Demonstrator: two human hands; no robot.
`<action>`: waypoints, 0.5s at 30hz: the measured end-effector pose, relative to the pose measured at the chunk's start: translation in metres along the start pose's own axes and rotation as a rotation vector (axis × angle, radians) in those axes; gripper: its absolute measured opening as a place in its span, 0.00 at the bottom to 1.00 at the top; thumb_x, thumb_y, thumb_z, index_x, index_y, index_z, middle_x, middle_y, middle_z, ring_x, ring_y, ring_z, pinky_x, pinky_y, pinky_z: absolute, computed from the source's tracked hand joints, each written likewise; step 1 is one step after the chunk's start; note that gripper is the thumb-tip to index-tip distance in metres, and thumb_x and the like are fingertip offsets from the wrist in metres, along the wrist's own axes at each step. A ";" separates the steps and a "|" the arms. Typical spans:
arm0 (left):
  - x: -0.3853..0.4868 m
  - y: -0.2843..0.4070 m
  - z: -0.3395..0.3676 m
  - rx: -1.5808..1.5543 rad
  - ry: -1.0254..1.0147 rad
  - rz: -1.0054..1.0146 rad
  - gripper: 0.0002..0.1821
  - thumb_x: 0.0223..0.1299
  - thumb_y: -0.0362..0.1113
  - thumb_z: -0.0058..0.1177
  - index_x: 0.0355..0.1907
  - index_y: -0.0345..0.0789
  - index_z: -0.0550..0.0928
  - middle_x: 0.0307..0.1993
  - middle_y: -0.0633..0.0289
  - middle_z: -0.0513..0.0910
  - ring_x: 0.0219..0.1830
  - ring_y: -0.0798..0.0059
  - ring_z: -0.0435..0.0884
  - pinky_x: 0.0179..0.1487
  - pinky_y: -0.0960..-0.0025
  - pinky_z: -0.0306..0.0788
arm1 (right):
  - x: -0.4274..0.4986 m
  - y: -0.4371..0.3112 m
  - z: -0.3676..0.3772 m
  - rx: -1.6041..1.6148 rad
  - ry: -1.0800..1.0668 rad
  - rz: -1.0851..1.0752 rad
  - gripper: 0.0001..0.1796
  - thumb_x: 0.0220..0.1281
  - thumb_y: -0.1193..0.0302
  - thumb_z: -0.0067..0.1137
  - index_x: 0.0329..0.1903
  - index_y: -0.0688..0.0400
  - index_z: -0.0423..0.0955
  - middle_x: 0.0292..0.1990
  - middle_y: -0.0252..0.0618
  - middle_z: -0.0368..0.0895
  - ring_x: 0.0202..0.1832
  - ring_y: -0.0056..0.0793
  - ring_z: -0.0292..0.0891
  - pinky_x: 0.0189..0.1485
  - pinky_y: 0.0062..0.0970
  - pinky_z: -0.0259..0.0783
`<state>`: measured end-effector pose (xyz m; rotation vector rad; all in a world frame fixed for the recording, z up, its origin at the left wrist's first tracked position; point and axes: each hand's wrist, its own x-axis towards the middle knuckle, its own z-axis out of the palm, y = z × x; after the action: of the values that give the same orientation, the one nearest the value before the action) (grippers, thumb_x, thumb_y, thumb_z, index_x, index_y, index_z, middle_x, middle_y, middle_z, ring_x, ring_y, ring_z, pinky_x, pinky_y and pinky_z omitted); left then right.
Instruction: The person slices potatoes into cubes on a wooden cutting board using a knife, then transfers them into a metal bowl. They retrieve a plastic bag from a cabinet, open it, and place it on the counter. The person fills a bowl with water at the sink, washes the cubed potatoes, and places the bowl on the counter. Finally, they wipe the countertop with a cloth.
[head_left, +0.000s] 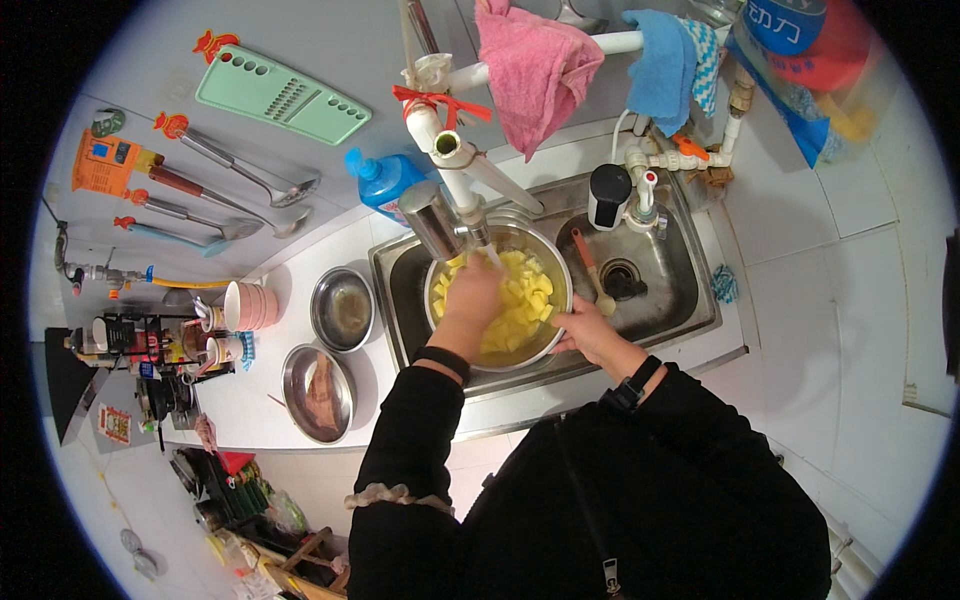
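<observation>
A large metal bowl (564, 281) rests over the left basin of the double sink, holding water and pale yellow chunks (536, 294) that look like cut potato. My left hand (472, 300) reaches down into the bowl among the chunks; its fingertips are hidden, so I cannot tell if they hold any. At the bowl's right side, my right hand (589, 328) grips the rim, thumb on top. From the faucet (472, 225) a stream of water falls into the bowl beside my left hand.
Left on the counter stand a metal bowl with liquid (345, 307) and another with a piece of meat (322, 397). A red-handled spoon (587, 259) lies in the right basin (660, 285). Behind are a blue bottle (386, 184), a white pipe (510, 184) and a pink cloth (536, 67).
</observation>
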<state>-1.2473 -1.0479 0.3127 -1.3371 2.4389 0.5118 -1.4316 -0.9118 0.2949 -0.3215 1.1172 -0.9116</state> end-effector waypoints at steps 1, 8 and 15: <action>0.003 -0.006 -0.001 -0.031 -0.022 -0.017 0.37 0.46 0.37 0.67 0.64 0.54 0.74 0.70 0.47 0.63 0.63 0.40 0.73 0.59 0.57 0.77 | 0.000 0.001 0.001 -0.005 0.008 0.002 0.28 0.64 0.75 0.51 0.67 0.58 0.61 0.53 0.44 0.79 0.44 0.35 0.85 0.37 0.33 0.85; -0.049 0.036 0.004 0.207 0.216 0.299 0.34 0.56 0.34 0.58 0.68 0.54 0.73 0.74 0.49 0.58 0.71 0.41 0.63 0.65 0.53 0.71 | 0.001 0.005 0.006 -0.023 -0.007 0.019 0.28 0.64 0.75 0.50 0.67 0.58 0.61 0.52 0.45 0.79 0.44 0.36 0.85 0.36 0.32 0.86; -0.012 0.026 0.011 0.128 0.001 0.121 0.30 0.56 0.38 0.60 0.65 0.53 0.75 0.70 0.49 0.65 0.68 0.42 0.66 0.64 0.50 0.70 | -0.002 0.008 0.002 0.000 0.038 0.046 0.26 0.64 0.77 0.48 0.65 0.58 0.61 0.51 0.44 0.78 0.42 0.38 0.85 0.37 0.33 0.86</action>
<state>-1.2621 -1.0210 0.3125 -1.1445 2.5183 0.3766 -1.4267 -0.9055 0.2917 -0.2784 1.1546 -0.8803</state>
